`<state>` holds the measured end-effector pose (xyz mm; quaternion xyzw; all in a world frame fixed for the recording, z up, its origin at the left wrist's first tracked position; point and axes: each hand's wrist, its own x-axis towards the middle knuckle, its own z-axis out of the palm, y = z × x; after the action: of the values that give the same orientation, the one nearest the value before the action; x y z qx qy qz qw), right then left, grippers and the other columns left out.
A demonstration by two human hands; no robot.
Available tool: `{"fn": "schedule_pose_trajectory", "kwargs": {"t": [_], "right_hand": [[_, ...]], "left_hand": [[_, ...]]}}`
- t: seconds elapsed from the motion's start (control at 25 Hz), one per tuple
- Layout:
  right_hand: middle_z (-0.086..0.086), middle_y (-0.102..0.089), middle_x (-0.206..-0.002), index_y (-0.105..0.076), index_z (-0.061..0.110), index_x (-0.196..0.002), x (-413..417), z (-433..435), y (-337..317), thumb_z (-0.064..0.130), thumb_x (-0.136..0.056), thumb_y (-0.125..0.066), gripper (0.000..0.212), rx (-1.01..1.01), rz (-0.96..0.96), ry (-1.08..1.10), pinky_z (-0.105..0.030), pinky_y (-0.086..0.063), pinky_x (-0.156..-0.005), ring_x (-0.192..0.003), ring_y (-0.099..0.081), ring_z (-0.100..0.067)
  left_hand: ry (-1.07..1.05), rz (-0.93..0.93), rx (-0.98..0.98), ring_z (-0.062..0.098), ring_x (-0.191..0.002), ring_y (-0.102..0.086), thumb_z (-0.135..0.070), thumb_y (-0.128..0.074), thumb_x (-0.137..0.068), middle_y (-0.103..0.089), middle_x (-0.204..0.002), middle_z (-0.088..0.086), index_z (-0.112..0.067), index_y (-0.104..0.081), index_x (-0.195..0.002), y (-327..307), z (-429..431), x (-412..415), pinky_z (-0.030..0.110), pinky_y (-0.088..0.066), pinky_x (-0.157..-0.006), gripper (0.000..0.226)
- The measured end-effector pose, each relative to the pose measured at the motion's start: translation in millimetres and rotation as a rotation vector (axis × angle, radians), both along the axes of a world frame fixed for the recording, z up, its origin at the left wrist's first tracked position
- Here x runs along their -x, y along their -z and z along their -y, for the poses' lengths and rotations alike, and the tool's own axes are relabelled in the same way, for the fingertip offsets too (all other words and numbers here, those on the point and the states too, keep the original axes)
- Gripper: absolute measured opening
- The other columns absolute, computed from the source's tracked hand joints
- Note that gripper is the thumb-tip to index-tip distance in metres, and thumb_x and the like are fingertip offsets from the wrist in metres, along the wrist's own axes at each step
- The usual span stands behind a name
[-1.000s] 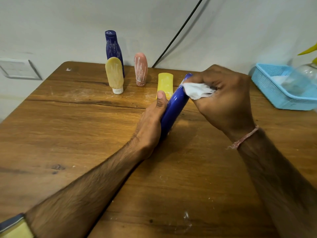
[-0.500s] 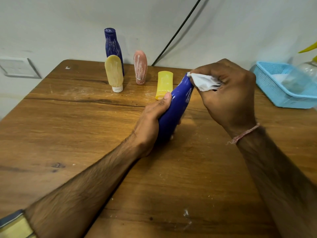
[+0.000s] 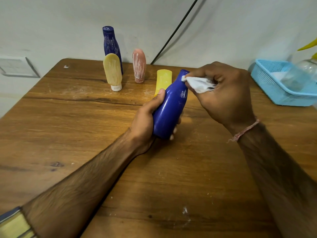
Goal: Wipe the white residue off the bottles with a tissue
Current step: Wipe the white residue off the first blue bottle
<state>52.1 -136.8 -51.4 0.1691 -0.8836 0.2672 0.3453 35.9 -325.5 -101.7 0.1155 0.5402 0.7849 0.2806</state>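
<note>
My left hand [image 3: 145,119] grips the lower half of a blue bottle [image 3: 169,107], held tilted above the wooden table [image 3: 85,127] with its neck pointing away. A small patch of white residue shows on its upper right side. My right hand [image 3: 223,93] pinches a crumpled white tissue [image 3: 199,84] against the bottle's neck. At the back stand a tall dark blue bottle [image 3: 110,43], a cream tube [image 3: 112,71] and a pink tube [image 3: 139,65], all streaked white. A yellow tube [image 3: 163,79] lies flat behind the held bottle.
A light blue plastic basket [image 3: 274,83] sits at the right edge with a clear bottle [image 3: 301,73] leaning in it. A black cable [image 3: 175,30] runs down the wall. White specks dot the table near the front.
The blue bottle has been lifted and tipped more upright in my left hand. My right hand with the tissue has shifted up along the bottle to its neck.
</note>
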Motion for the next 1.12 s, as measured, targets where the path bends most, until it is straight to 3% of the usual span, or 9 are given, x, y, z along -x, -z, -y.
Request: {"fn": "schedule_pose_trajectory", "kwargs": {"t": [0.2,0.28,0.48,0.56,0.76,0.84,0.96,1.12], "right_hand": [[-0.001,-0.074,-0.097,-0.078,0.011,-0.107,-1.9,-5.4,-6.3,0.022,-0.086,-0.079,0.023,0.054,0.102,-0.039,-0.013,-0.052,-0.076,-0.087,-0.067,-0.009],[0.001,-0.074,-0.099,-0.077,0.01,-0.107,-2.7,-6.6,-8.7,0.022,-0.088,-0.079,0.022,0.075,0.052,-0.016,-0.013,-0.052,-0.077,-0.089,-0.068,-0.009],[-0.002,-0.076,-0.092,-0.08,0.01,-0.099,-6.4,-5.3,-10.6,0.022,-0.083,-0.081,0.02,0.048,0.172,-0.09,-0.023,-0.057,-0.075,-0.085,-0.071,-0.012],[0.0,-0.076,-0.092,-0.079,0.011,-0.1,-5.1,-4.3,-9.8,0.021,-0.085,-0.08,0.018,0.063,0.107,-0.043,-0.024,-0.057,-0.073,-0.083,-0.07,-0.011],[0.003,-0.075,-0.088,-0.079,0.011,-0.094,-7.9,-3.4,-10.9,0.018,-0.082,-0.083,0.015,0.008,0.21,-0.116,-0.011,-0.051,-0.068,-0.078,-0.069,-0.004],[0.004,-0.074,-0.089,-0.078,0.011,-0.095,-6.8,-2.2,-9.8,0.022,-0.084,-0.081,0.016,0.019,0.172,-0.086,-0.017,-0.055,-0.069,-0.078,-0.068,-0.005],[0.0,-0.076,-0.089,-0.078,0.008,-0.092,-7.5,0.9,-8.3,0.03,-0.081,-0.077,0.025,-0.034,0.29,-0.213,-0.029,-0.058,-0.07,-0.081,-0.071,-0.013],[-0.001,-0.073,-0.088,-0.075,0.009,-0.094,-4.1,4.7,-4.8,0.024,-0.087,-0.076,0.017,0.038,0.122,-0.047,-0.018,-0.053,-0.068,-0.076,-0.066,-0.01]], "left_hand": [[0.135,0.1,-0.091,0.024,-0.057,-0.06,-0.054,-0.036,-0.103,-0.065,-0.079,0.016,0.002,-0.062,-0.111,-0.9,1.5,2.4,0.027,-0.052,-0.046,0.063],[0.189,0.133,-0.128,0.024,-0.058,-0.059,-0.056,-0.035,-0.103,-0.063,-0.079,0.016,0.002,-0.066,-0.104,0.0,2.4,3.6,0.027,-0.051,-0.047,0.065],[0.188,0.151,-0.207,0.024,-0.062,-0.059,-0.054,-0.037,-0.104,-0.063,-0.087,0.017,-0.007,-0.08,-0.092,1.7,4.1,5.8,0.028,-0.051,-0.048,0.064],[0.196,0.176,-0.24,0.025,-0.061,-0.059,-0.053,-0.038,-0.104,-0.063,-0.089,0.018,-0.004,-0.078,-0.095,1.4,3.9,6.4,0.028,-0.051,-0.047,0.063],[0.19,0.189,-0.265,0.024,-0.061,-0.058,-0.054,-0.037,-0.104,-0.061,-0.091,0.017,-0.006,-0.077,-0.097,1.0,4.3,7.1,0.027,-0.05,-0.046,0.063],[0.191,0.192,-0.261,0.024,-0.061,-0.057,-0.054,-0.036,-0.104,-0.061,-0.09,0.016,-0.006,-0.077,-0.097,0.8,3.8,6.6,0.027,-0.05,-0.046,0.063],[0.162,0.177,-0.234,0.025,-0.06,-0.058,-0.053,-0.035,-0.105,-0.061,-0.085,0.018,-0.005,-0.066,-0.111,1.5,3.9,6.4,0.027,-0.05,-0.046,0.057],[0.16,0.135,-0.198,0.026,-0.063,-0.057,-0.054,-0.035,-0.105,-0.062,-0.087,0.018,-0.002,-0.064,-0.109,3.0,2.0,5.8,0.029,-0.051,-0.047,0.061]]}}
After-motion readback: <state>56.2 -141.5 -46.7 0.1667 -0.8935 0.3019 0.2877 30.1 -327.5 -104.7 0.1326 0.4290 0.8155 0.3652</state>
